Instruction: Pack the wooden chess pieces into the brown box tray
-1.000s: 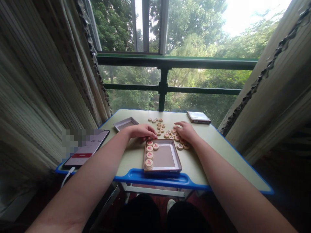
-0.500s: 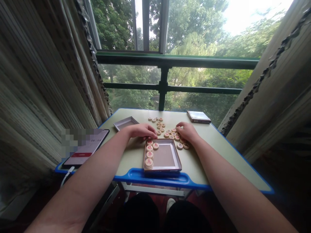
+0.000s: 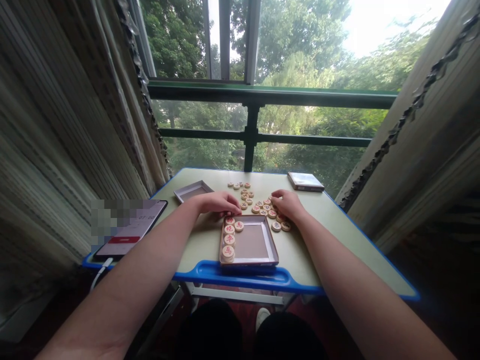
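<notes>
Since the earliest frame, the right hand (image 3: 288, 204) has curled in its outstretched fingers; the left hand (image 3: 222, 202) has hardly shifted. A phone (image 3: 129, 231) lies at the near-left corner of the table (image 3: 296, 252), a shallow tray (image 3: 193, 191) near the far-left corner. Left wrist bent inward, fingertips together by the box (image 3: 253, 242) at its far-left corner; whether they pinch anything, I cannot tell. Inside, 5 red-marked pieces (image 3: 229, 240) show: 4 along the left wall, 1 beside them; cardboard floor spans to the right wall. Loose pieces (image 3: 272, 214) trail from the table's far edge to the box's far-right corner. Over them the right hand arches, fingers bunched, any hold hidden. Room runs on to the right edge; a flat case (image 3: 305, 181) sits at the far-right corner.
</notes>
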`<state>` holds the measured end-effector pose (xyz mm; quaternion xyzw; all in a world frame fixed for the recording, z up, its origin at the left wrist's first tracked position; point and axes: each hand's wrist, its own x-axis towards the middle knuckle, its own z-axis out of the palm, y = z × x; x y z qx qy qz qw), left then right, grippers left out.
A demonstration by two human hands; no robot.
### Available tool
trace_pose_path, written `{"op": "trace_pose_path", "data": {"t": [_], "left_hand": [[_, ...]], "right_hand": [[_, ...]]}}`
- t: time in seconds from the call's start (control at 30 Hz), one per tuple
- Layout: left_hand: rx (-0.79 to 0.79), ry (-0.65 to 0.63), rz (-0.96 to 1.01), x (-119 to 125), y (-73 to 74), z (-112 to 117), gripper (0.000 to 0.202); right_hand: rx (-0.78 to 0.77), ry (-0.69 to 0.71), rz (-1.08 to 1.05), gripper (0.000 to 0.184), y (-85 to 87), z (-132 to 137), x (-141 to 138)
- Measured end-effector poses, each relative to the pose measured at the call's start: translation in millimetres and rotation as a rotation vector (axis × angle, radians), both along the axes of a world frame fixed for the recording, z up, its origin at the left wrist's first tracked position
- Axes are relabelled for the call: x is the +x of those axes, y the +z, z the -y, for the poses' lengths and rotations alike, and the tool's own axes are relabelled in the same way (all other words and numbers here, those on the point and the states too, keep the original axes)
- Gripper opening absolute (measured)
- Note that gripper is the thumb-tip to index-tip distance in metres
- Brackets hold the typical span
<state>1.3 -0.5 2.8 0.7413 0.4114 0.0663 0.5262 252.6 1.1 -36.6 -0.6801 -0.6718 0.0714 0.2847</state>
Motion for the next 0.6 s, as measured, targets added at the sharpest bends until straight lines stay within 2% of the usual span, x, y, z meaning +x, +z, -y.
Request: {"op": "trace_pose_path", "data": {"t": [0.27,0.4,0.6], "left_hand": [[0.004,0.008,-0.006,0.5,0.6,1.4,0.038],[0.016,0.009,-0.013,0.3,-0.1,0.5,0.037],[0.02,0.002,-0.023,0.3,0.6,0.5,0.035]], "right_hand": [[0.025,-0.044,-0.146,0.021,4.8,2.0,-1.0],[0.103,0.025,-0.261,0.021,8.7,5.0,-3.1],[0.084,0.051,-0.318,0.017,11.6,8.8,-7.2]]}}
